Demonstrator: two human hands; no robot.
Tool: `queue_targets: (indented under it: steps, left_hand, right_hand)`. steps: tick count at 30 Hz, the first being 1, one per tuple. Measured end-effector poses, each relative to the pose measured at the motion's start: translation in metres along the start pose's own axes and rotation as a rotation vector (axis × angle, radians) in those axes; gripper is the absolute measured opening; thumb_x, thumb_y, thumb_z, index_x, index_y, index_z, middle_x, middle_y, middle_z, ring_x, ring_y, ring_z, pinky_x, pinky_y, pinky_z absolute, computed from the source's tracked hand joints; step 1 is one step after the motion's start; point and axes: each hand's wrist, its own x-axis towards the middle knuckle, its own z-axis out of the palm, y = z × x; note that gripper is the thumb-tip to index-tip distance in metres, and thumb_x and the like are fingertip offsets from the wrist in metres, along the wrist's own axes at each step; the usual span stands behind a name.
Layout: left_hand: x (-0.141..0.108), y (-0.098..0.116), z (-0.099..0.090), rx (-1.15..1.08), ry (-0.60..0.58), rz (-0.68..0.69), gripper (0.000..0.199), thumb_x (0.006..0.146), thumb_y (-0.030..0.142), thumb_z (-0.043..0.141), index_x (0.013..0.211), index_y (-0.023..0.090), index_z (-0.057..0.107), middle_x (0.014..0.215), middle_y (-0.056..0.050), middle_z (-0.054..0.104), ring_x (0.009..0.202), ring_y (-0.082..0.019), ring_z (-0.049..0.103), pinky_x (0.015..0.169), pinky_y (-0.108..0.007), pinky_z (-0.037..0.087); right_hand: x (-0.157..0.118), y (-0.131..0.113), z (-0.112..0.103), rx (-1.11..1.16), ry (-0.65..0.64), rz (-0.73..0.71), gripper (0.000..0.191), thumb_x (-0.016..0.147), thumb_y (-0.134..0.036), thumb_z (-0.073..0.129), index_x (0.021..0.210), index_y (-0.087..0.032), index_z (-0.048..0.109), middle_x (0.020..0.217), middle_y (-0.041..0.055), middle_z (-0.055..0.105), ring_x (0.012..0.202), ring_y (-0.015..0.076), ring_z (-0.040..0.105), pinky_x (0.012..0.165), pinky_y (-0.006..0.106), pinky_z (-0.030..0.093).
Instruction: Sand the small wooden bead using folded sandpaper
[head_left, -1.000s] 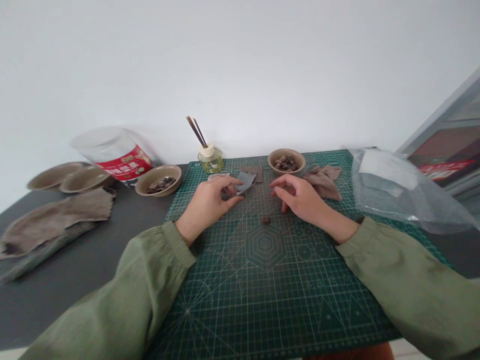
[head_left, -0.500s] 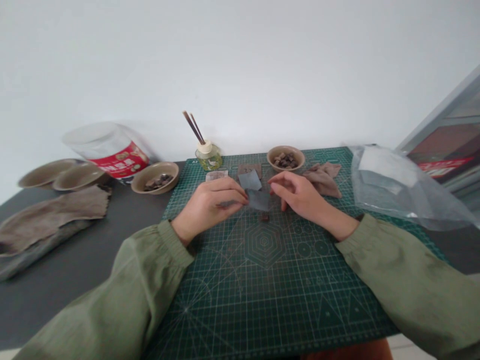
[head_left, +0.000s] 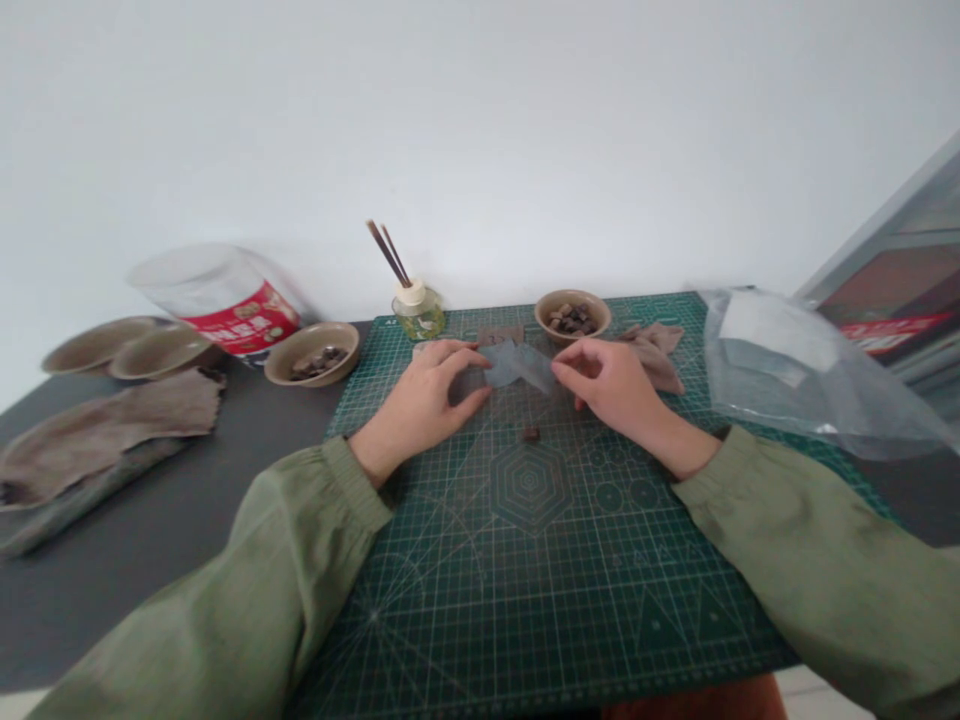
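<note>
Pinched by the right hand (head_left: 613,388), a grey sheet (head_left: 537,368) slants leftward toward the left hand (head_left: 427,398), whose fingers stand parted.

Left hand (head_left: 424,402) (loosely curved) faces the pinching right hand (head_left: 613,388).

I'm getting only a blur on the grey sheet (head_left: 534,367) by the right hand (head_left: 609,388); the far-left cloth (head_left: 112,430) and plastic bag (head_left: 825,405) run off my view!
</note>
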Motion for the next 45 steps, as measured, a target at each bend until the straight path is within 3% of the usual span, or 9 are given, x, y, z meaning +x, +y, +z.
queue_targets:
  steps: [4,9,18,21,25,28,36,41,45]
  left_hand:
    - [0.002,-0.002,0.004,0.0,-0.037,0.014,0.029,0.107,0.041,0.073,0.13,0.025,0.078,0.145,-0.015,0.078,0.141,-0.039,0.069,0.128,-0.066,0.051]
    - [0.003,0.0,0.006,-0.052,-0.055,0.027,0.026,0.106,0.04,0.076,0.127,0.025,0.08,0.138,-0.013,0.082,0.134,-0.037,0.073,0.124,-0.064,0.055]
    - [0.003,0.008,0.008,-0.221,-0.113,0.079,0.013,0.105,0.032,0.077,0.116,0.025,0.081,0.127,-0.009,0.085,0.119,-0.029,0.081,0.108,-0.047,0.066]
    - [0.004,0.01,0.006,-0.207,-0.081,0.05,0.011,0.108,0.031,0.072,0.111,0.025,0.079,0.12,-0.008,0.085,0.111,-0.027,0.081,0.104,-0.045,0.066]
    - [0.004,0.007,0.007,-0.099,0.043,-0.038,0.028,0.109,0.033,0.067,0.134,0.022,0.074,0.137,-0.015,0.08,0.133,-0.035,0.072,0.123,-0.061,0.054]
    - [0.005,0.002,0.012,-0.058,0.029,-0.05,0.043,0.105,0.034,0.071,0.146,0.021,0.071,0.151,-0.018,0.075,0.148,-0.041,0.064,0.132,-0.069,0.045]
    - [0.008,0.007,0.014,-0.201,-0.083,0.023,0.023,0.106,0.035,0.071,0.121,0.022,0.084,0.148,-0.015,0.08,0.147,-0.038,0.067,0.133,-0.064,0.048]
    - [0.008,0.014,0.012,-0.392,-0.002,-0.075,0.018,0.109,0.035,0.07,0.118,0.022,0.078,0.128,-0.012,0.083,0.126,-0.031,0.077,0.12,-0.056,0.059]
    - [0.007,0.016,0.016,-0.599,0.062,-0.207,0.04,0.11,0.048,0.074,0.136,0.02,0.064,0.119,-0.013,0.083,0.11,-0.026,0.083,0.097,-0.042,0.069]
  right_hand:
    - [0.0,0.001,0.001,-0.015,-0.019,0.005,0.017,0.1,-0.037,0.076,0.1,-0.02,0.079,0.089,0.0079,0.084,0.056,0.019,0.07,0.055,0.034,0.054]
    - [-0.001,0.001,0.002,-0.036,-0.087,-0.005,0.014,0.1,-0.036,0.079,0.1,-0.021,0.081,0.071,0.0037,0.077,0.06,0.0229,0.074,0.059,0.034,0.053]
    - [0.001,0.005,0.004,-0.028,-0.099,0.005,0.015,0.102,-0.037,0.078,0.102,-0.021,0.08,0.087,0.0051,0.083,0.057,0.0197,0.073,0.059,0.035,0.055]
    - [0.002,0.005,0.005,-0.034,-0.078,0.008,0.015,0.102,-0.036,0.077,0.102,-0.021,0.08,0.088,0.0056,0.084,0.055,0.0188,0.071,0.058,0.035,0.054]
    - [0.004,0.005,0.008,-0.039,-0.048,0.011,0.017,0.102,-0.037,0.078,0.104,-0.02,0.081,0.091,0.0081,0.086,0.056,0.0191,0.07,0.057,0.035,0.053]
    - [0.005,0.006,0.01,-0.035,-0.027,0.002,0.016,0.101,-0.035,0.078,0.104,-0.019,0.081,0.105,0.0109,0.089,0.056,0.0175,0.069,0.055,0.034,0.053]
    - [0.012,0.008,0.013,-0.038,-0.004,-0.043,0.016,0.101,-0.033,0.077,0.102,-0.017,0.083,0.096,0.0102,0.087,0.059,0.018,0.067,0.055,0.033,0.049]
    - [0.012,0.012,0.013,-0.001,0.031,-0.062,0.021,0.101,-0.037,0.078,0.102,-0.017,0.084,0.083,0.0084,0.084,0.054,0.0186,0.065,0.054,0.034,0.049]
    - [0.01,0.01,0.012,0.039,0.049,-0.109,0.021,0.099,-0.039,0.082,0.103,-0.019,0.084,0.075,0.0052,0.079,0.054,0.0189,0.063,0.052,0.033,0.046]
